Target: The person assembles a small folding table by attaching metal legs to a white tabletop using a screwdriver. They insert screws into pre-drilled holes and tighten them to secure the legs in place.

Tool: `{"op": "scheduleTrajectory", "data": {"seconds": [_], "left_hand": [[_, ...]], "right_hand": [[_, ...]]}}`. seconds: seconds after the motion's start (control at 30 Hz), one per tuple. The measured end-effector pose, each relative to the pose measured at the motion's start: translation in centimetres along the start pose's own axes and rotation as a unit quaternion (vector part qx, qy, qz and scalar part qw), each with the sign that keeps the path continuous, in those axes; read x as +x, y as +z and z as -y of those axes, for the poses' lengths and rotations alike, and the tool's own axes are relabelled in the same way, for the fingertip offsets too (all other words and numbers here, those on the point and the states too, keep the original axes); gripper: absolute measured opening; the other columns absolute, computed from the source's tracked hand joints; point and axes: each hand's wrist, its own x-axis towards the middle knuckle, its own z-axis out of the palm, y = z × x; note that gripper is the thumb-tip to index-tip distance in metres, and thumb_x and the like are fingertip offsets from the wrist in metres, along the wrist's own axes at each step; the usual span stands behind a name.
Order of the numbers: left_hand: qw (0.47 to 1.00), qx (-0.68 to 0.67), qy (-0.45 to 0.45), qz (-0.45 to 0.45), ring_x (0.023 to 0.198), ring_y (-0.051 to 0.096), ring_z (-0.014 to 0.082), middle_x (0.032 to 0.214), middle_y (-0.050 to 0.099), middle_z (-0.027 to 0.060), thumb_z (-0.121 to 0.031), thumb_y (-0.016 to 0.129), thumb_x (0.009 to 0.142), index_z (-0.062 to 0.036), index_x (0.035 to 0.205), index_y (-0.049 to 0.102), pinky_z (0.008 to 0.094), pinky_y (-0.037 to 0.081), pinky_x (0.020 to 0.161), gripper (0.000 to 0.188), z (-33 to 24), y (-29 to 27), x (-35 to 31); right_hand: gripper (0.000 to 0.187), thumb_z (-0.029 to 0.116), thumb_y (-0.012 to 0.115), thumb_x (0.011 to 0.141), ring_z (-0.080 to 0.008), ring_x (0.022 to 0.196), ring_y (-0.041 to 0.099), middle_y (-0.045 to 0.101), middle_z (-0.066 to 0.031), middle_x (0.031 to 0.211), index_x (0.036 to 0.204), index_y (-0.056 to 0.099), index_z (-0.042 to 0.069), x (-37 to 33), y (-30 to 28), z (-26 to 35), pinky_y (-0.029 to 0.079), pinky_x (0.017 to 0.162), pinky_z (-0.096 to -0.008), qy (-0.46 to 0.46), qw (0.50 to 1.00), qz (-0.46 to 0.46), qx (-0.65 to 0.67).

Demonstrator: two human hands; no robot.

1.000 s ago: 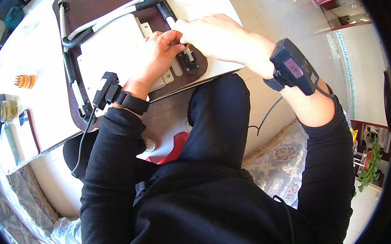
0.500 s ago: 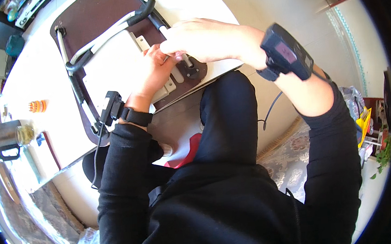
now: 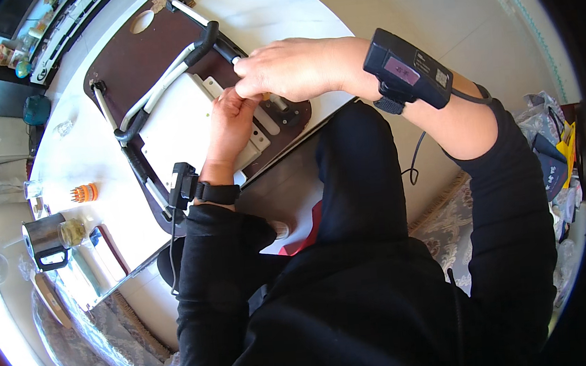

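A dark brown board [image 3: 129, 65] lies upside down on the white table [image 3: 279, 12], with black and white folding legs [image 3: 162, 90] and a white panel [image 3: 172, 130] on it. My left hand [image 3: 230, 122] rests on the panel. Its fingers curl up against a white bracket [image 3: 261, 132] just under my right hand, and whether they grip it is hidden. My right hand [image 3: 291, 66] hovers over the board's near edge with its fingers pinched on a thin white-tipped tool [image 3: 235, 60] beside the black leg joint. Both wrists carry black strapped devices.
On the table's left stand an orange ridged object [image 3: 85, 193], a steel mug [image 3: 42, 237], a small glass [image 3: 63, 127] and a dark flat case [image 3: 110, 249]. Patterned cushions [image 3: 112, 335] lie below the table edge. Bags [image 3: 556, 155] sit on the floor at right.
The view has tilted, so the board sits lower and further left. My right hand has shifted a little along the board toward the leg joint. My left hand stays on the panel.
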Motion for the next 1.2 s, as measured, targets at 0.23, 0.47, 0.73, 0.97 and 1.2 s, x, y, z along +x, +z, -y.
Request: {"op": "scheduleTrajectory", "data": {"seconds": [0.23, 0.47, 0.73, 0.97, 1.2], "left_hand": [[0.996, 0.083, 0.014, 0.004, 0.097, 0.063, 0.0297, 0.096, 0.069, 0.0102, -0.015, 0.075, 0.085, -0.0094, 0.101, 0.072, 0.0413, 0.048, 0.087, 0.017, -0.3, 0.3, 0.6], [0.980, 0.168, 0.099, 0.035, 0.102, 0.063, 0.0282, 0.101, 0.071, 0.0074, -0.014, 0.074, 0.087, -0.0099, 0.099, 0.074, 0.0414, 0.047, 0.088, 0.012, -0.7, 0.0, 0.2], [0.997, 0.075, 0.003, 0.024, 0.096, 0.065, 0.0099, 0.103, 0.075, 0.0030, -0.001, 0.070, 0.091, 0.0012, 0.109, 0.068, 0.0277, 0.052, 0.085, 0.019, -0.6, 0.0, 0.3], [0.995, 0.081, 0.057, -0.005, 0.091, 0.067, 0.0315, 0.086, 0.072, 0.0100, -0.019, 0.078, 0.082, -0.0096, 0.096, 0.072, 0.0410, 0.049, 0.083, 0.018, 0.0, 0.6, 0.6], [0.994, 0.062, 0.088, 0.009, 0.084, 0.068, 0.0290, 0.087, 0.073, 0.0094, -0.018, 0.078, 0.084, -0.0083, 0.096, 0.072, 0.0388, 0.051, 0.078, 0.017, 0.4, 0.2, 0.5]], "right_hand": [[0.018, 0.021, 0.060, 0.091, -0.0356, 0.076, 0.070, 0.072, -0.0127, 0.078, 0.096, 0.070, 0.008, -0.1, 0.8, -0.3, 0.055, 0.067, -0.0438, 0.130, 0.983, 0.044, -0.125], [0.013, 0.013, 0.061, 0.086, -0.0331, 0.076, 0.071, 0.071, -0.0125, 0.075, 0.090, 0.069, 0.005, -0.6, 1.7, -1.1, 0.055, 0.065, -0.0426, 0.022, 0.990, -0.004, -0.138], [0.014, 0.019, 0.062, 0.092, -0.0311, 0.076, 0.072, 0.070, -0.0111, 0.074, 0.091, 0.063, 0.005, 1.9, 1.5, 0.3, 0.056, 0.066, -0.0405, -0.008, 0.993, -0.089, -0.083], [0.020, 0.025, 0.066, 0.096, -0.0336, 0.086, 0.070, 0.071, -0.0147, 0.086, 0.100, 0.062, 0.006, 0.1, 1.4, 1.2, 0.055, 0.074, -0.0445, 0.149, 0.988, -0.034, -0.005], [0.015, 0.016, 0.068, 0.092, -0.0346, 0.095, 0.068, 0.068, -0.0144, 0.102, 0.100, 0.061, 0.006, 0.7, 0.6, 0.8, 0.054, 0.081, -0.0460, 0.048, 0.998, -0.034, 0.008]]}}
